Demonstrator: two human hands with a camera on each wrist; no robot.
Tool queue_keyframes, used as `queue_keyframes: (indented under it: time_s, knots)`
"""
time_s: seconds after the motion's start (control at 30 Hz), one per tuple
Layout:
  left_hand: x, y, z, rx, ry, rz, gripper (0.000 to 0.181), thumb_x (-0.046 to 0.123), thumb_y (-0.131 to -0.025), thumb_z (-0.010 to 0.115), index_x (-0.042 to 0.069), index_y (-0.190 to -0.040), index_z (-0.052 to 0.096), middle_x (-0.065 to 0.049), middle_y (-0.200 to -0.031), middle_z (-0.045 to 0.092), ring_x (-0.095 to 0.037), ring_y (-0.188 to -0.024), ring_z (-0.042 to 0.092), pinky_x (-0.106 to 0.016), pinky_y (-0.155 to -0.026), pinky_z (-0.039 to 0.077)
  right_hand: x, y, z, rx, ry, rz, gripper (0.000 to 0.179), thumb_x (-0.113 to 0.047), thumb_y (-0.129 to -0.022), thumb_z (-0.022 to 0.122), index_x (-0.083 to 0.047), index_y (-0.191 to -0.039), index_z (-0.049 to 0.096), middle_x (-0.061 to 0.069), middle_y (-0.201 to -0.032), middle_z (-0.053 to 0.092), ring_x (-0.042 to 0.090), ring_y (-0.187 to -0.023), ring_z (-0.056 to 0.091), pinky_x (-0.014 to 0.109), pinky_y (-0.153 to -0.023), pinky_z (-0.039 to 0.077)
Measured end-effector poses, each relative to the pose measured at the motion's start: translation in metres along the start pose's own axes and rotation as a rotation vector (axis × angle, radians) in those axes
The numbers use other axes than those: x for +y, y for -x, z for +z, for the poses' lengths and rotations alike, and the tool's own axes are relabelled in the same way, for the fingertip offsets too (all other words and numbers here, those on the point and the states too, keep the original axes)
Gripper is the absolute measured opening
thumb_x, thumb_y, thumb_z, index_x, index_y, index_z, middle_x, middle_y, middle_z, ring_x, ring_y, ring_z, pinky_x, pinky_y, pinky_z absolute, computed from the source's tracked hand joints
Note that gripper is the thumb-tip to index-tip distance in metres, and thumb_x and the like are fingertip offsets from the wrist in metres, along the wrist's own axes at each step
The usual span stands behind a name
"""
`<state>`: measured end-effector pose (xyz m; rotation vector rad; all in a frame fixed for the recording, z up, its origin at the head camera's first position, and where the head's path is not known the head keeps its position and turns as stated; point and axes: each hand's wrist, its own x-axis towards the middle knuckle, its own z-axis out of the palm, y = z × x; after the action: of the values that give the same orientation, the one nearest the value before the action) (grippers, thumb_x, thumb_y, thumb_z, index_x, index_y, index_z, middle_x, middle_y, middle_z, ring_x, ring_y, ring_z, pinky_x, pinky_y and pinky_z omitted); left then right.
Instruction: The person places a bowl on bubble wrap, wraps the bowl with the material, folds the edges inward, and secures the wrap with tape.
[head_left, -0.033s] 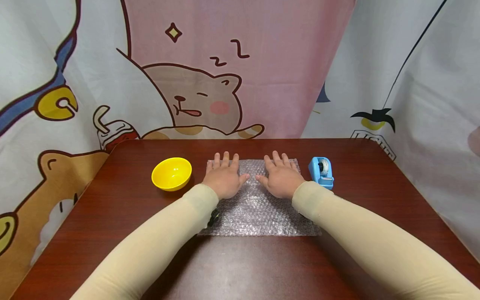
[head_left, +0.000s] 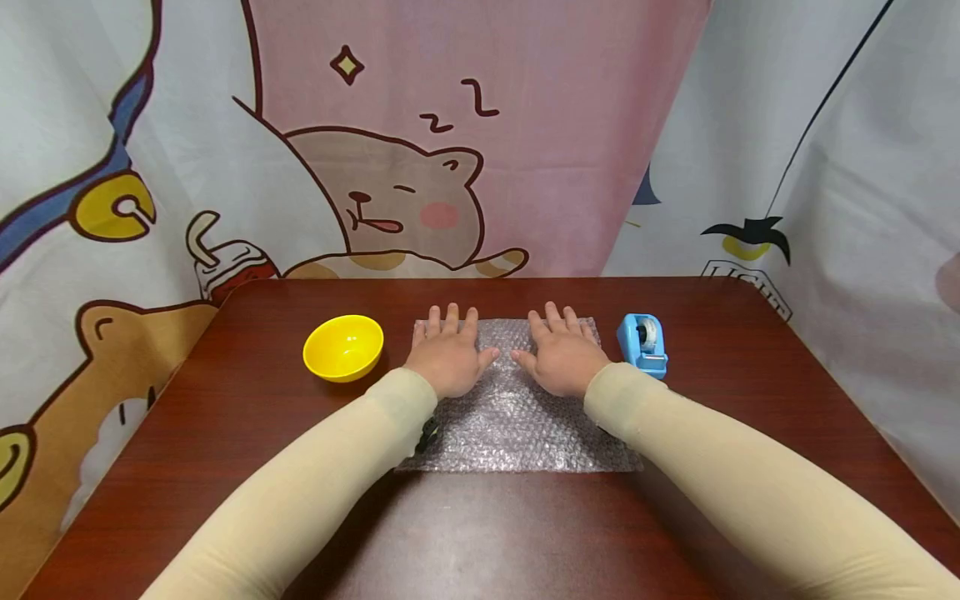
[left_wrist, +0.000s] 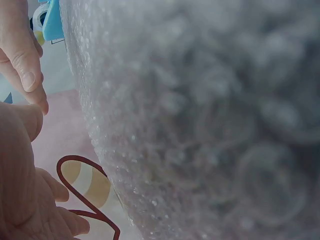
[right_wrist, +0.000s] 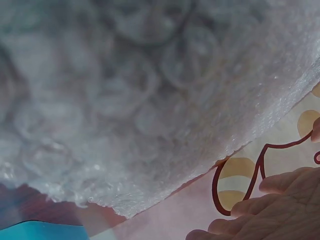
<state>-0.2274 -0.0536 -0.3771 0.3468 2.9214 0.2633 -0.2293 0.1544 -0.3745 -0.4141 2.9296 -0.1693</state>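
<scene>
A sheet of clear bubble wrap lies spread on the table. Over its far left part is my left hand, palm down with straight, spread fingers. Mirroring it over the far right part, my right hand also has its fingers stretched out. Neither hand grips anything. In the left wrist view, background shows between my left hand and the blurred bubble wrap. A similar gap separates my right hand from the bubble wrap in the right wrist view.
Left of the wrap stands a yellow bowl. A light blue tape dispenser with a roll in it sits close by the wrap's right side. Under everything is a dark reddish-brown table, with a printed cartoon curtain behind its far edge.
</scene>
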Motion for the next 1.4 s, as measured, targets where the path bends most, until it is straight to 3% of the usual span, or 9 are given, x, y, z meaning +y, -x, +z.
queue_keyframes:
  time_s: [0.3,0.53,0.73,0.93,1.17,1.4]
  knots:
    - [-0.004,0.004,-0.005,0.033,0.004,0.041,0.085,0.064,-0.107,0.039,0.015,-0.171,0.012,-0.016,-0.178,0.006,-0.042,-0.164,0.000,-0.060,-0.132,0.009,0.001,0.002,-0.002,-0.003,-0.025,0.009,0.085,-0.057,-0.108,0.043,-0.003,-0.168,0.019,0.025,-0.175,0.006,0.052,-0.161,0.005,0.069,-0.128,0.012]
    - [-0.027,0.014,-0.017,0.110,-0.031,0.073,0.087,0.061,-0.105,0.050,0.013,-0.170,0.018,-0.016,-0.177,0.011,-0.041,-0.165,0.004,-0.056,-0.133,0.006,0.002,0.005,-0.006,-0.009,-0.043,0.024,0.083,-0.054,-0.109,0.044,-0.002,-0.168,0.018,0.025,-0.176,0.005,0.051,-0.162,0.002,0.067,-0.129,0.011]
    - [-0.057,0.033,-0.030,0.139,-0.079,0.064,0.082,0.053,-0.104,0.058,0.009,-0.167,0.030,-0.019,-0.173,0.027,-0.042,-0.162,0.020,-0.057,-0.132,0.015,0.008,0.006,-0.008,-0.025,-0.045,0.033,0.082,-0.050,-0.109,0.045,-0.002,-0.168,0.015,0.024,-0.176,0.003,0.051,-0.161,0.001,0.066,-0.129,0.010]
    - [-0.084,0.058,-0.036,0.168,-0.074,0.059,0.073,0.044,-0.102,0.063,0.004,-0.159,0.044,-0.022,-0.162,0.046,-0.043,-0.152,0.042,-0.057,-0.127,0.032,0.017,0.006,-0.009,-0.038,-0.041,0.046,0.081,-0.047,-0.110,0.046,-0.002,-0.168,0.013,0.025,-0.176,0.002,0.052,-0.161,0.001,0.068,-0.128,0.012]
    - [-0.109,0.082,-0.031,0.158,-0.076,0.025,0.069,0.043,-0.100,0.069,0.003,-0.153,0.051,-0.021,-0.150,0.059,-0.044,-0.134,0.059,-0.061,-0.114,0.047,0.025,0.005,-0.007,-0.040,-0.057,0.059,0.082,-0.046,-0.110,0.048,-0.001,-0.168,0.013,0.026,-0.175,0.003,0.053,-0.161,0.002,0.068,-0.128,0.012]
    - [-0.127,0.090,-0.024,0.177,-0.145,0.038,0.053,0.037,-0.097,0.076,0.001,-0.134,0.066,-0.019,-0.124,0.074,-0.041,-0.107,0.071,-0.060,-0.106,0.053,0.030,0.004,-0.004,-0.037,-0.030,0.059,0.079,-0.042,-0.110,0.047,0.003,-0.167,0.015,0.030,-0.174,0.007,0.055,-0.159,0.007,0.068,-0.127,0.017]
